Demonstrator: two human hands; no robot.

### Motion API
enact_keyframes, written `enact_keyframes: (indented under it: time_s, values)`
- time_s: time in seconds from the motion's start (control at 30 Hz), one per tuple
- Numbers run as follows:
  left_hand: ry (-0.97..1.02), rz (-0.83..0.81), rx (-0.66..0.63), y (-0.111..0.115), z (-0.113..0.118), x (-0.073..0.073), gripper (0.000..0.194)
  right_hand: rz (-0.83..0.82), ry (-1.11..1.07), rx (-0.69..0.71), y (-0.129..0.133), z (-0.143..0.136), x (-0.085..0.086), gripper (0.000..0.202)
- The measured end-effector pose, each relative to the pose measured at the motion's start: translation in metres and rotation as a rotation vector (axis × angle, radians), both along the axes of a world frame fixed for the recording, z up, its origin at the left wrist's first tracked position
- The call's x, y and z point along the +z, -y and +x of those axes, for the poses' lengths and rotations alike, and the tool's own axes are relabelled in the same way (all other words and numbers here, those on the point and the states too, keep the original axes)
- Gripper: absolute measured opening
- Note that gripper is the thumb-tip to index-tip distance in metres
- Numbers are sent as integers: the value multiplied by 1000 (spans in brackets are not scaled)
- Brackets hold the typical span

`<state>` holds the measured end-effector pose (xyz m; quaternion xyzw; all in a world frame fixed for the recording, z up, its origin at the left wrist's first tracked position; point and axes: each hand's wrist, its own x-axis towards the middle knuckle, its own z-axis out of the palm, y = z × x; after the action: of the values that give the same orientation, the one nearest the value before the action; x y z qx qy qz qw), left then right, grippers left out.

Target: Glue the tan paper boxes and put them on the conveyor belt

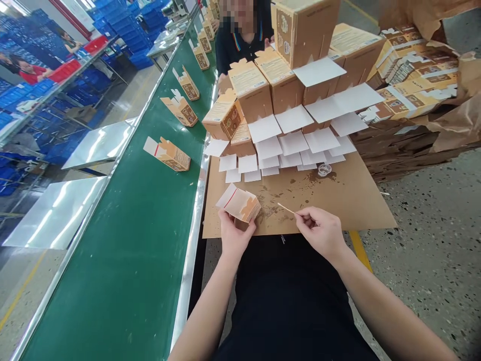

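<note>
My left hand (235,235) grips a small brown cardboard box (244,203) by its lower sides, over the near edge of a brown board. The box's white flap (226,196), marked with a red line, stands out at the upper left. Between the thumb and fingers of my right hand (319,228) is a thin cotton swab (286,207), its tip pointing left toward the box but apart from it. Beyond both hands, a stack of similar boxes (250,90) has its white flaps hanging toward me. Near them sits a small clear round dish (324,170) among wet spots.
To my left runs a green conveyor belt (150,240) with a metal rim, carrying several open boxes (175,154). A co-worker (244,40) sits behind the stack. Bundled flat cartons (413,75) in brown paper lie at the right. Blue crates (116,25) are piled far left.
</note>
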<state>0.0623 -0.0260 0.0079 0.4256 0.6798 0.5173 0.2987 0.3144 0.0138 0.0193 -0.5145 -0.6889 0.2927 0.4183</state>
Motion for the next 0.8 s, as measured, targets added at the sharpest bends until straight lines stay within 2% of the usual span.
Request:
enact_keyframes:
  time_s: [0.07, 0.13, 0.2, 0.3, 0.37, 0.43, 0.53, 0.67, 0.73, 0.8]
  values:
    - [12, 15, 9, -1, -6, 1, 71, -5, -11, 18, 2, -1, 1, 26]
    - [19, 55, 88, 0, -28, 4, 74, 9, -31, 16, 3, 1, 0, 27]
    - [4, 116, 242, 3, -70, 13, 77, 28, -55, -17, 2, 5, -1, 27]
    - [-73, 191, 505, 8, -152, 30, 76, 23, -79, -64, -1, 12, -2, 27]
    - [-113, 115, 621, 11, -201, 40, 73, 15, -98, -63, -5, 13, -2, 28]
    - [-107, -8, 680, 13, -232, 44, 68, 22, -120, -53, -9, 12, 0, 29]
    - [-71, -77, 641, 15, -247, 42, 68, 28, -136, -62, -16, 8, 1, 29]
    - [26, -87, 500, 20, -243, 38, 76, 18, -114, -72, -22, 14, 0, 28]
    - [33, -118, 541, 26, -238, 39, 82, 12, -93, -64, -21, 23, -1, 25]
    - [-62, -68, 688, 32, -229, 44, 89, 18, -73, -89, -19, 34, -3, 23]
